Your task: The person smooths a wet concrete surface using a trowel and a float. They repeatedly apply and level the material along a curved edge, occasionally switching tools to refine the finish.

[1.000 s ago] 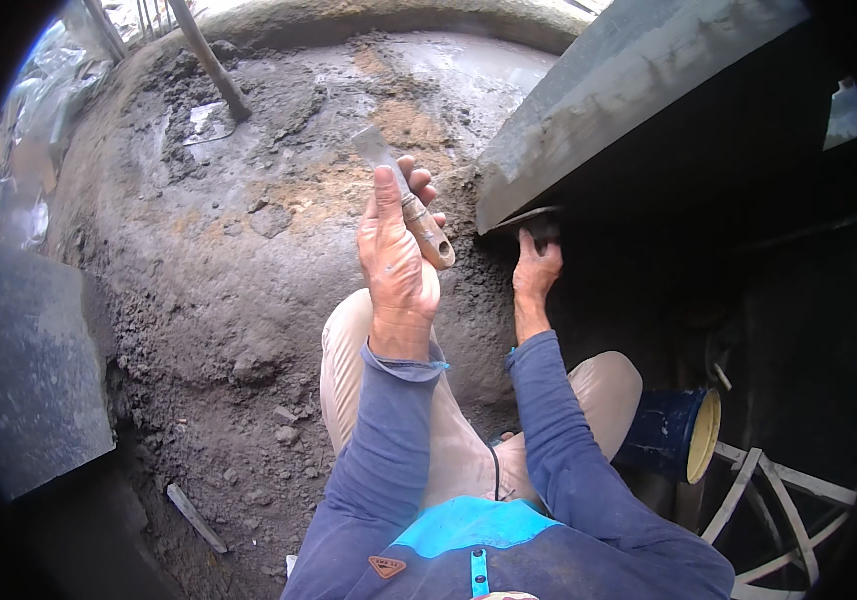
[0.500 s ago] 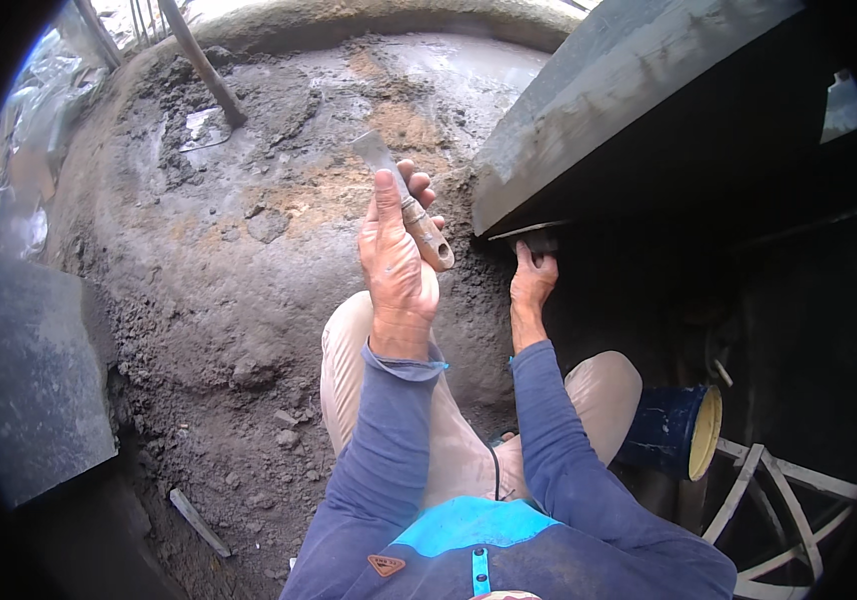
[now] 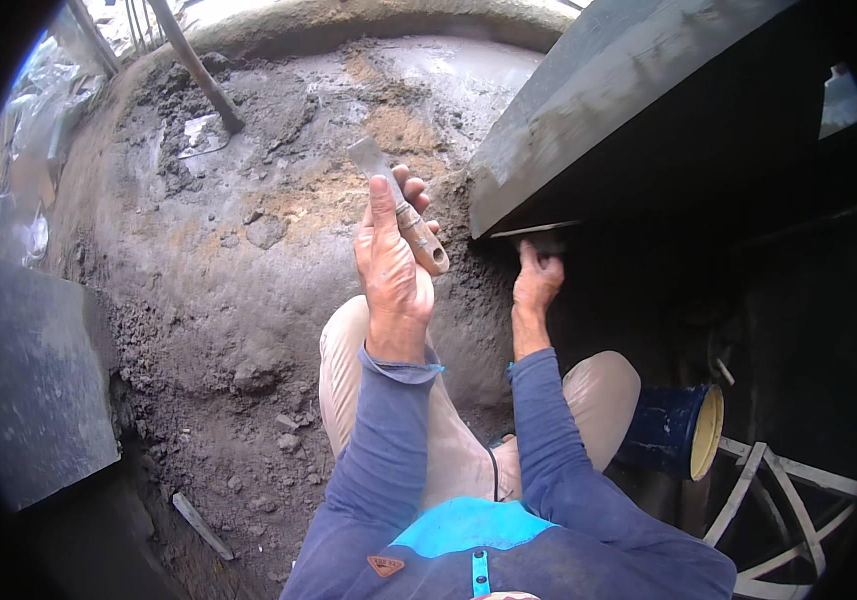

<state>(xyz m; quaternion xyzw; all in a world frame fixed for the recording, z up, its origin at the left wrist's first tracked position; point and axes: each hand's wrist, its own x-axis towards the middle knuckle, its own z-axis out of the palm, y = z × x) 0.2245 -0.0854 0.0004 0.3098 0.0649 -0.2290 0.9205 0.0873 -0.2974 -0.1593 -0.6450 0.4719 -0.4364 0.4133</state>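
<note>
A putty knife [image 3: 419, 232] with a worn wooden handle and a flat metal blade is in my left hand [image 3: 389, 275]. Its blade points up and away, and a hole shows in the handle's near end. My right hand [image 3: 537, 285] is closed at the lower edge of a grey cement-coated slab [image 3: 539, 150]. It grips a thin flat plate tool [image 3: 539, 230], seen edge-on and looking like a plastering trowel. The plate lies along the slab's shadowed underside, and its grip is mostly hidden by my fingers and the dark.
Lumpy grey mortar and soil [image 3: 239, 330] spread across the ground ahead. A dark blue bucket [image 3: 664, 430] with a yellowish inside lies tipped at my right, near a metal frame [image 3: 759, 490]. A grey panel [image 3: 39, 380] stands at left; a pole [image 3: 194, 65] rises far left.
My right hand has shifted slightly right and nearer me, with the plate tool moving a little right along the slab's underside. The left hand and putty knife have barely moved.
</note>
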